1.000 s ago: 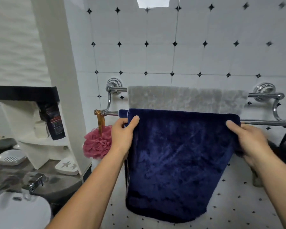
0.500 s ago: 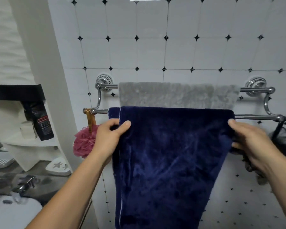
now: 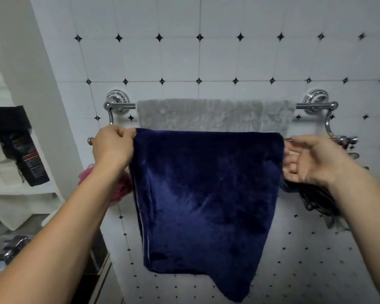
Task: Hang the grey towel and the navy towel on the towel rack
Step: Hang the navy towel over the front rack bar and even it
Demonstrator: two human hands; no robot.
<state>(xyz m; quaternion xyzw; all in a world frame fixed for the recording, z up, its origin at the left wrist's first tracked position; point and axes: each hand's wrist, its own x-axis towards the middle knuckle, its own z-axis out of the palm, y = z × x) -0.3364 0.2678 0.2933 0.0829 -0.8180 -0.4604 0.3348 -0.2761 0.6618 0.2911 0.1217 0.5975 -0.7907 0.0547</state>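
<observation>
A chrome double-bar towel rack [image 3: 316, 105] is fixed to the tiled wall. The grey towel [image 3: 213, 115] hangs over its upper, rear bar. The navy towel [image 3: 206, 189] is draped over the lower, front bar and hangs down in front of the grey one. My left hand [image 3: 112, 148] pinches the navy towel's top left corner at the bar. My right hand [image 3: 309, 160] is beside the towel's top right edge, fingers spread and apart from the cloth.
A pink bath pouf [image 3: 116, 189] hangs from the rack's left end, behind my left wrist. A dark mesh pouf [image 3: 316, 200] hangs at the right end. A white shelf unit [image 3: 13, 194] with a black tube [image 3: 29, 159] stands at the left.
My left hand rose to the towel's top corner at the bar. My right hand let go of the right edge and opened. The towel now lies flatter along the bar.
</observation>
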